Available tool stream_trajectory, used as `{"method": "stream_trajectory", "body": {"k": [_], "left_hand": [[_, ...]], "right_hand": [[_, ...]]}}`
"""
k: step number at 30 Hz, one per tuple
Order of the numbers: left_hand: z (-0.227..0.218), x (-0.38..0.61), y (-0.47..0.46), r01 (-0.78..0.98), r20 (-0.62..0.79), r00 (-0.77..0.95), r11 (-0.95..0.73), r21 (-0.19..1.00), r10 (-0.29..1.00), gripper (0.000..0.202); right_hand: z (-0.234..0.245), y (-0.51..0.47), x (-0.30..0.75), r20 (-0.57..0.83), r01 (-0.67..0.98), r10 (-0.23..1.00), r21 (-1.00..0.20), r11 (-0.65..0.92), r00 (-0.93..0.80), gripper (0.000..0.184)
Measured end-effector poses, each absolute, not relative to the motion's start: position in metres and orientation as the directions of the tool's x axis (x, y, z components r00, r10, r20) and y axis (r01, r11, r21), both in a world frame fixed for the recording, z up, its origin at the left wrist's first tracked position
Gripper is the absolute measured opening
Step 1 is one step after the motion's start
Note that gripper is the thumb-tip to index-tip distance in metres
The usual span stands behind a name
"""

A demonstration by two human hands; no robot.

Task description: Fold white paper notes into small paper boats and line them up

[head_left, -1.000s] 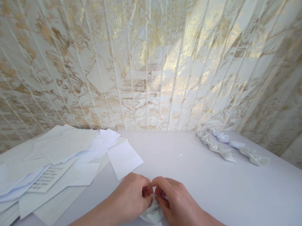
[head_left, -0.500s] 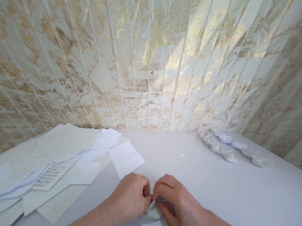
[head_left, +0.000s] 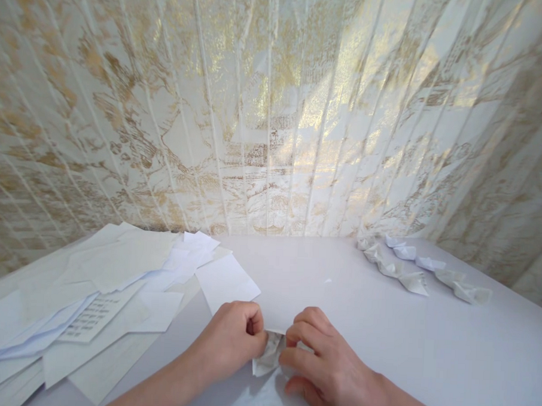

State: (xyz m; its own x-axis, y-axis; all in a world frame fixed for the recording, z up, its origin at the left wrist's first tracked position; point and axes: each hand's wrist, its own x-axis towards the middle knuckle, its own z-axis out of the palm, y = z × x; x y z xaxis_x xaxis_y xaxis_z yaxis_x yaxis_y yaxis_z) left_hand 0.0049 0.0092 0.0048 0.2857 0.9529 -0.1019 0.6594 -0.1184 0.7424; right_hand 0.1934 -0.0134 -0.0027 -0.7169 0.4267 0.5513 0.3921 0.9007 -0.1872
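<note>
A small folded paper boat [head_left: 268, 357], with grey print showing in its creases, is low in the middle of the head view, just over the table. My left hand [head_left: 236, 333] is closed, thumb and fingers pinching the boat's left side. My right hand [head_left: 322, 355] is at the boat's right side with curled fingers spread. Its fingertips meet or nearly meet the paper, while the thumb stays apart below. Part of the boat is hidden behind both hands.
Loose paper sheets [head_left: 120, 256] are heaped on the left, one with printed text [head_left: 93, 318]. Two rows of folded paper boats [head_left: 413, 282] stand at the back right of the white table [head_left: 408, 340]. A tiny paper scrap [head_left: 327, 281] lies mid-table. Patterned curtain [head_left: 274, 137] hangs behind.
The paper boat has tilted and risen slightly between my hands. My right hand has moved right and its fingers have spread, its thumb coming off the paper. My left hand keeps its pinch.
</note>
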Motion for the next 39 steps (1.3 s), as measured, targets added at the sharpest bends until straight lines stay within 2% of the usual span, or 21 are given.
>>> {"method": "stream_trajectory", "body": {"k": [4, 8, 11, 21, 31, 39], "left_hand": [[0.005, 0.004, 0.011, 0.561, -0.147, 0.279, -0.037, 0.827, 0.949, 0.014], [0.008, 0.007, 0.008, 0.504, -0.194, 0.272, 0.032, 0.863, 0.943, 0.017], [0.007, 0.008, 0.006, 0.517, -0.191, 0.291, 0.014, 0.856, 0.937, 0.015], [0.012, 0.011, -0.002, 0.710, -0.025, 0.255, -0.169, 0.684, 0.967, 0.011], [0.010, 0.012, -0.004, 0.782, 0.026, 0.258, -0.224, 0.582, 0.966, 0.012], [0.008, 0.010, -0.003, 0.853, 0.038, 0.310, -0.295, 0.430, 0.950, 0.012]], "right_hand": [[-0.005, -0.012, 0.194, 0.592, 0.432, 0.349, -0.002, 0.902, -0.727, 0.012], [-0.008, -0.012, 0.194, 0.640, 0.455, 0.285, 0.114, 0.883, -0.714, 0.020], [-0.009, -0.013, 0.194, 0.671, 0.469, 0.249, 0.165, 0.868, -0.698, 0.022], [-0.012, -0.013, 0.192, 0.713, 0.420, 0.204, 0.138, 0.897, -0.671, 0.025], [-0.016, -0.013, 0.192, 0.696, 0.395, 0.210, 0.114, 0.912, -0.686, 0.028], [-0.016, -0.011, 0.188, 0.628, 0.369, 0.240, 0.082, 0.926, -0.740, 0.030]]}}
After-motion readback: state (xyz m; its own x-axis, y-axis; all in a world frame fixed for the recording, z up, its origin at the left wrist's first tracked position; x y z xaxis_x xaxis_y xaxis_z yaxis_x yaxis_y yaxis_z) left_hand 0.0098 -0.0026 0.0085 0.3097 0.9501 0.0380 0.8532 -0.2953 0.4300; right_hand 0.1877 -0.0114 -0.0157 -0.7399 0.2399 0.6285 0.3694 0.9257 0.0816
